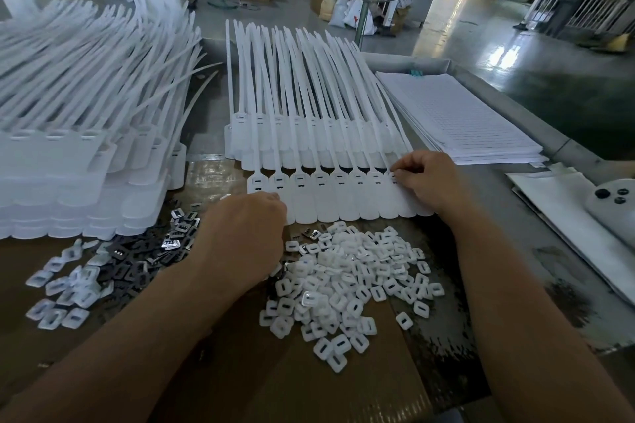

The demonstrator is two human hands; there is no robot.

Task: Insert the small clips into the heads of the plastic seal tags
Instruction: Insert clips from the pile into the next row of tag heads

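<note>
Partly within right grip (424, 182), rightmost tag head (394, 178) (white clips (354, 278) nearby)

Bare left hand (245, 233), right hand (426, 182), bare forearms (137, 336).

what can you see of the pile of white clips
The pile of white clips is a loose heap of rounded-square plastic pieces, each with a dark slot; a few show shiny metal. It lies on brown cardboard below the front row of seal tags, with the left hand at its left edge.
</note>
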